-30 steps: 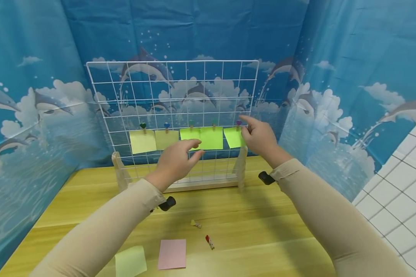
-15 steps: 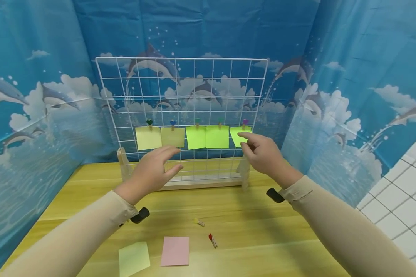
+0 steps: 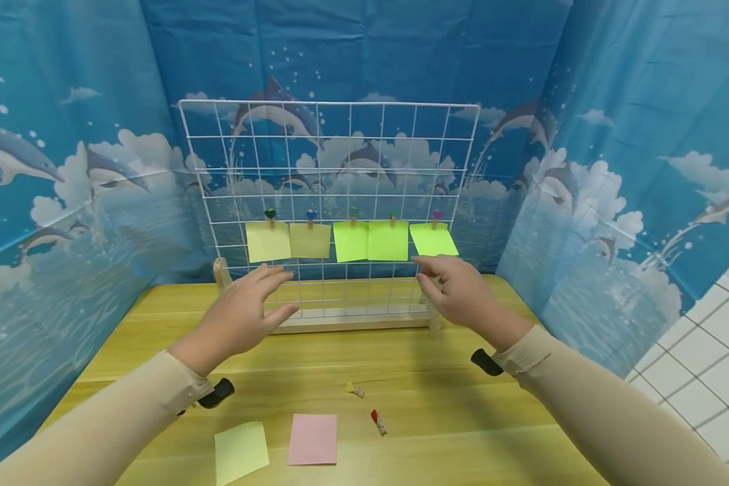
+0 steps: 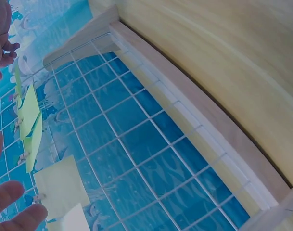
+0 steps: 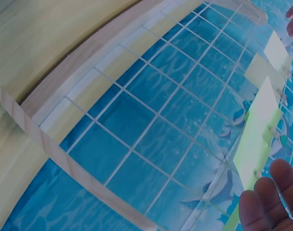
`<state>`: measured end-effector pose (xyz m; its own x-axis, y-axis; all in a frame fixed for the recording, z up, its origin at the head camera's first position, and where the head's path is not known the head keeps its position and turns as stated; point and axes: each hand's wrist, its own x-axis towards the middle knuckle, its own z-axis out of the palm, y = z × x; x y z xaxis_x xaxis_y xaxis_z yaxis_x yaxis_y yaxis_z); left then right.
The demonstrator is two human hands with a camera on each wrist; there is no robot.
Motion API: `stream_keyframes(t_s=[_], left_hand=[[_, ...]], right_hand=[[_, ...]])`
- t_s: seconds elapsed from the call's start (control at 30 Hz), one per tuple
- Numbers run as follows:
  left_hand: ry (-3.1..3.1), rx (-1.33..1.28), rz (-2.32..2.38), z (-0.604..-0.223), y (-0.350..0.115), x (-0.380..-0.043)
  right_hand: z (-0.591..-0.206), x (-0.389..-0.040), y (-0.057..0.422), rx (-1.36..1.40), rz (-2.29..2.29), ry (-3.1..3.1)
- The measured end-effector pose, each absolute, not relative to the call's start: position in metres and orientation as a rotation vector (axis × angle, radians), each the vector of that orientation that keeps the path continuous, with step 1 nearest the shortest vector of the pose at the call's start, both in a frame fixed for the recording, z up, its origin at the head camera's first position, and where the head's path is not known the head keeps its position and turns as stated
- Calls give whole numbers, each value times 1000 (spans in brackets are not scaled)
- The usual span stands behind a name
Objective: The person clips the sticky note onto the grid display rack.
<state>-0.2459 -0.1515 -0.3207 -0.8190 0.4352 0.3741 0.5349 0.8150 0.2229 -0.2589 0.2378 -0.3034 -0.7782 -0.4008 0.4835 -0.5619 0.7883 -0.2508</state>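
Note:
Several paper notes hang in a row on a white wire grid [image 3: 334, 169], each held by a small heart-topped clothespin. At the left are a pale yellow note [image 3: 268, 241] and an olive-yellow note [image 3: 310, 241]. Bright green notes follow, the last a tilted green note [image 3: 434, 239] under a purple-heart clothespin [image 3: 437, 216]. My left hand [image 3: 237, 314] hovers in front of the grid's lower left, fingers loosely spread and holding nothing. Just below the tilted green note is my right hand [image 3: 458, 290], its fingers relaxed and bent, holding nothing.
On the wooden table [image 3: 449, 418] lie a pale yellow note [image 3: 241, 451], a pink note [image 3: 312, 439], a yellow-heart clothespin [image 3: 355, 389] and a red-heart clothespin [image 3: 379, 422]. The grid stands in a wooden base [image 3: 352, 320]. A dolphin-print curtain [image 3: 401, 40] surrounds the table.
My left hand has drawn left and down, away from the middle notes. The right hand has dropped from the purple-heart clothespin to below its green note, which stays hanging. The view has shifted slightly.

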Motion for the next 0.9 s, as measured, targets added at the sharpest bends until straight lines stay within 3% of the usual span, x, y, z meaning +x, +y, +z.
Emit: stream_keyframes(t_s=[0.9], left_hand=[[-2774,-720,-396,-344,-184,-230]], right_hand=[[-332,-251,231,778,528,-2664]])
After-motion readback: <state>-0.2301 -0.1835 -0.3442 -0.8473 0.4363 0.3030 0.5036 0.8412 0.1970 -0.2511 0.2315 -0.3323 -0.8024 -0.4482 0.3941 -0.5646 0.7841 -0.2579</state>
